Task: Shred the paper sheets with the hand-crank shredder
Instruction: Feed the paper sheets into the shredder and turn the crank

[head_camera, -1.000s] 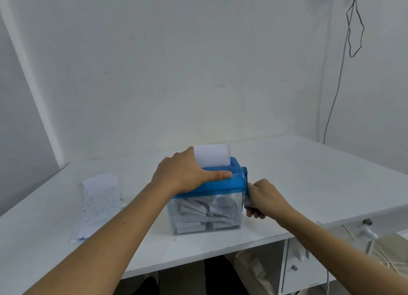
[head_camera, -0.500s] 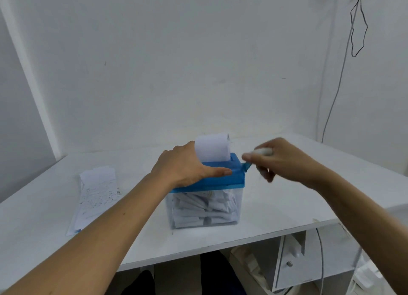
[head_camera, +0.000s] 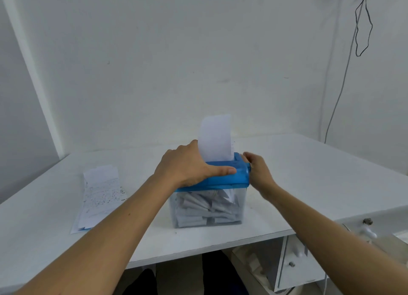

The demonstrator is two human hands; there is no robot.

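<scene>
Right hand (head_camera: 258,173): one second back, low at the shredder's (head_camera: 240,179) 5 o'clock. Half a second back, raised to its 2 o'clock. Now at 3 o'clock against the lid's right end, blurred, fingers (head_camera: 247,156) curled over the crank handle, which no longer shows. Sheet (head_camera: 215,138) stands taller out of the slot.

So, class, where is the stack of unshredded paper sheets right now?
In the head view, the paper stack lies flat on the white table, left of the shredder.
</scene>
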